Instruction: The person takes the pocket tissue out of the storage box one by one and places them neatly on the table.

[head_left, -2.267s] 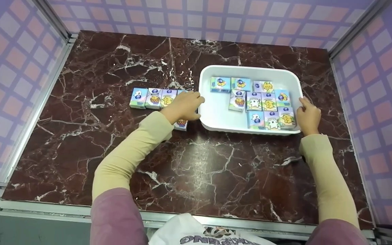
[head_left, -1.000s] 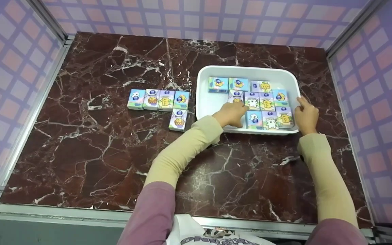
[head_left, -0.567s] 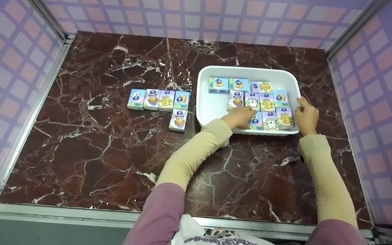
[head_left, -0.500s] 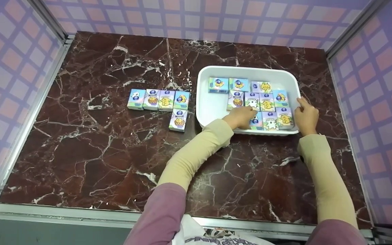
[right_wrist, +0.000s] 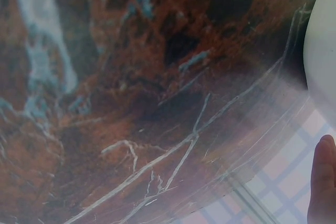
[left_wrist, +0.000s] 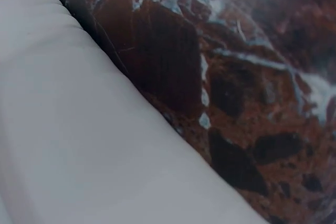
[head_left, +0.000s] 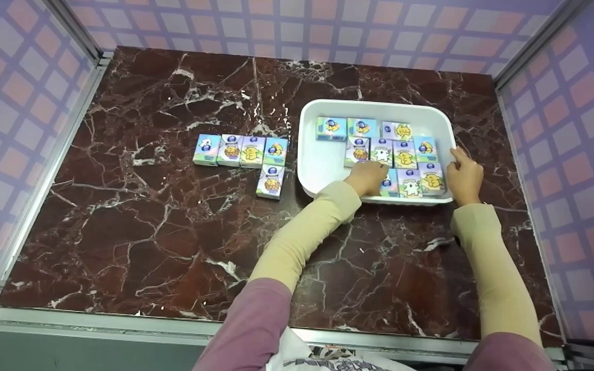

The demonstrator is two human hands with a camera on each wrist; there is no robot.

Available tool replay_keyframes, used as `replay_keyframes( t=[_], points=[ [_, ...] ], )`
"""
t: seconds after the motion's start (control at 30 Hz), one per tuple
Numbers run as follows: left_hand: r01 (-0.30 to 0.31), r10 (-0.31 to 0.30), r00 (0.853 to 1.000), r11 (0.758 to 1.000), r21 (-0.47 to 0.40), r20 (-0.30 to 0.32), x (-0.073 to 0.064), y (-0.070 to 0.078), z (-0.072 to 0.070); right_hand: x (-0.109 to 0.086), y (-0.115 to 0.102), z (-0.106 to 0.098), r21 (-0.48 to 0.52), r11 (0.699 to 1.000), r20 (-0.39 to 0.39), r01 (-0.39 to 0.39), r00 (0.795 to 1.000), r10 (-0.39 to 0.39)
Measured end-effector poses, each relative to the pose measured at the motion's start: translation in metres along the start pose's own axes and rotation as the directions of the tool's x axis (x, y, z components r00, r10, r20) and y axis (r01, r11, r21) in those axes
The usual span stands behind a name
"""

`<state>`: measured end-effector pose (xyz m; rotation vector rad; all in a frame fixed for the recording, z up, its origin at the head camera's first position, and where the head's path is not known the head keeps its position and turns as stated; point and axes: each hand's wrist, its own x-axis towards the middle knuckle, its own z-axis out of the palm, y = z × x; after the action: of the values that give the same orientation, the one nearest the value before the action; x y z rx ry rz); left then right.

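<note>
In the head view a white plastic tray holds several small cartons with cartoon animals. My left hand reaches over the tray's front side. Its bent fingers lie around the left part of a light-blue carton in the front row, partly hiding it. A purple carton with a white animal lies just behind those fingers. At the tray's right end my right hand grips the rim between thumb and fingers. The left wrist view has mostly a pale sleeve; part of a finger enters the right wrist view.
Left of the tray, several cartons lie in a row on the dark red marble table. One purple carton sits in front of the row's right end. Checkered purple panels enclose the table at the back and sides.
My left hand has gone from the tray's left edge into the tray, then farther right onto the front row of cartons. The right hand keeps its hold on the rim.
</note>
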<state>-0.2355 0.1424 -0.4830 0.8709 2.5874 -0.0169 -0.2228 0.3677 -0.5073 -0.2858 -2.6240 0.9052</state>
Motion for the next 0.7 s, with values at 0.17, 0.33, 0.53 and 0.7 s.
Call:
replay_keyframes(
  t=[0.17,0.33,0.53,0.7],
  points=[
    [-0.006,0.007,1.000,1.000,0.020,-0.011,0.001,0.000,0.000,0.000,-0.001,0.000,0.001,1.000,0.006,-0.005,1.000,0.005],
    [-0.055,0.055,0.998,0.998,0.011,-0.033,0.001,-0.003,0.000,0.000,-0.001,-0.001,0.011,1.000,0.011,-0.010,1.000,0.010],
    [-0.105,0.107,0.993,0.994,0.028,-0.053,0.001,-0.010,-0.002,0.000,0.000,0.000,0.016,1.000,0.008,-0.012,1.000,0.012],
    [-0.146,0.148,0.988,0.988,0.055,-0.045,-0.002,-0.016,-0.011,0.000,-0.001,0.000,0.016,1.000,0.011,-0.016,1.000,0.016]
  ],
)
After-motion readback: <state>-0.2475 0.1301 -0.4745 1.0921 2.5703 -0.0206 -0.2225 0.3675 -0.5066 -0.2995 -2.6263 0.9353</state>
